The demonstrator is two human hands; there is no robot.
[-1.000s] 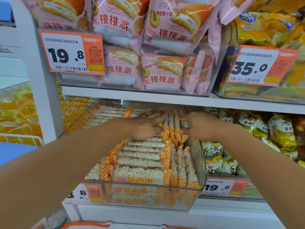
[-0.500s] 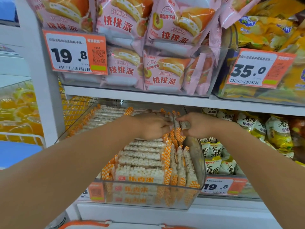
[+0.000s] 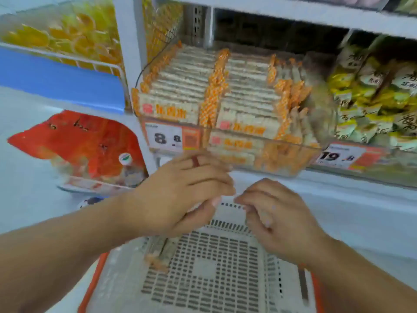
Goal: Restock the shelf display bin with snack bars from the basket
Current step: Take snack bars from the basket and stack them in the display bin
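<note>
Last bars lie under my left hand

In the white perforated plastic basket with the orange rim point(image 3: 225, 267), the few remaining orange-ended snack bars point(image 3: 158, 254) lie by its left wall, long axis running away from me. My left hand point(image 3: 178, 195) hovers just above them, my right hand point(image 3: 275, 218) further off; both loosely curled, holding nothing. Beyond, the clear plastic display bin point(image 3: 316, 159) looks nearly full.

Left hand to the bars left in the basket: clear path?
Probably yes. The left hand hovers just above the remaining snack bars at the basket's left side, holding nothing, with nothing between them.
</note>
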